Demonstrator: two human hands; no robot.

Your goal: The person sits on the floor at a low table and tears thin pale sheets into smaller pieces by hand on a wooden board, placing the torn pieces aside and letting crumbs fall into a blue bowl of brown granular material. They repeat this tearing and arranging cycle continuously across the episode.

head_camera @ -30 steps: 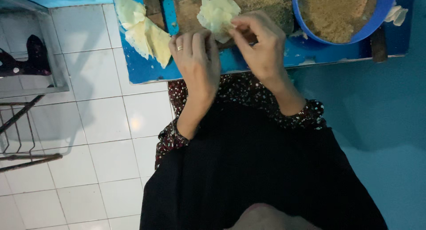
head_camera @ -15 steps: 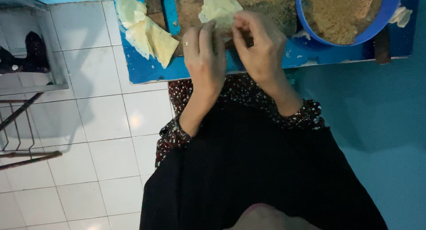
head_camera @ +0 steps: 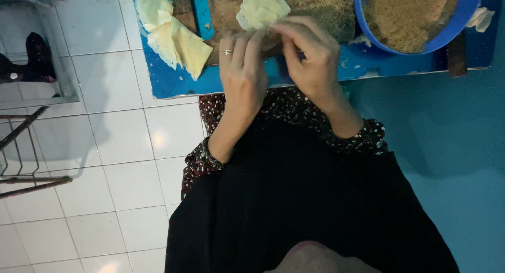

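Here, at the top centre of the frame, the left hand (head_camera: 243, 75) and right hand (head_camera: 310, 60) each pinch the near edge of a pale yellow thin pastry sheet (head_camera: 261, 8) lying on the brown round board (head_camera: 294, 12), apparently mid-fold, a fold that would call for even, gentle pressure.

Pale yellow wrapper (head_camera: 261, 7), blue bowl (head_camera: 456, 28), blue table (head_camera: 173, 81), white floor tiles (head_camera: 105, 146), dotted sleeves (head_camera: 202, 160).

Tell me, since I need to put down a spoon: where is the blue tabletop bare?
Bare blue tabletop shows below the pale yellow wrapper sheets, and in a strip under the blue bowl of brown crumbs. It is crowded where the left hand and right hand pinch a wrapper.
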